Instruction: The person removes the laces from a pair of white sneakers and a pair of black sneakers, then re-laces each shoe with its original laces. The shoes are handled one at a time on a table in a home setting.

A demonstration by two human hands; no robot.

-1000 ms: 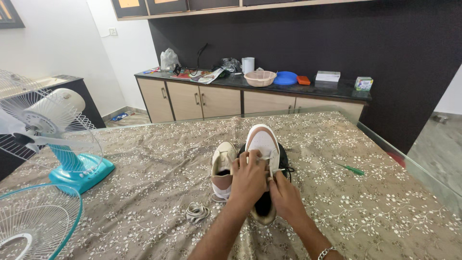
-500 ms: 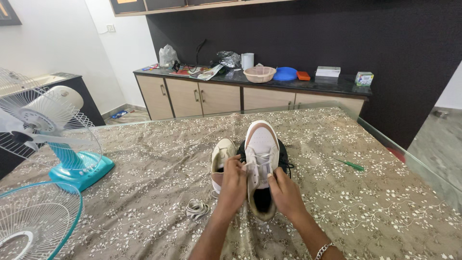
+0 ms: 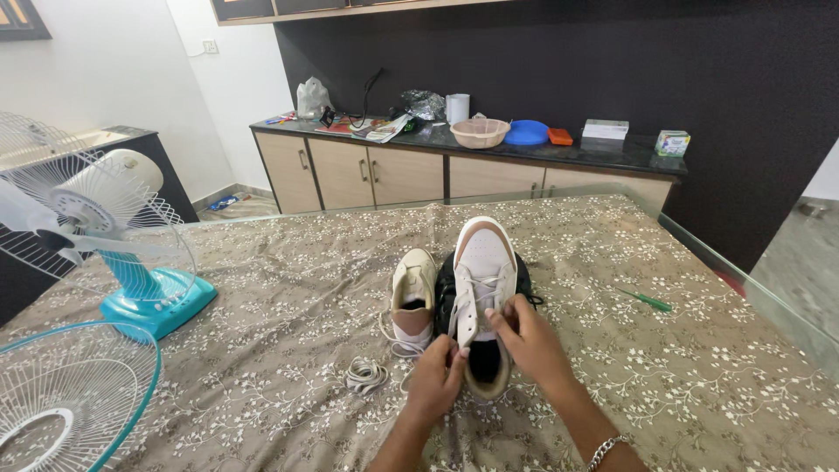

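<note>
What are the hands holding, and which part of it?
Both hold the white-and-tan sneaker: the left hand grips near its heel opening, and the right hand pinches the laces at its side.

Even daylight is filling the room; the white wall at upper left is glaring, and frame edges are bending.
</note>
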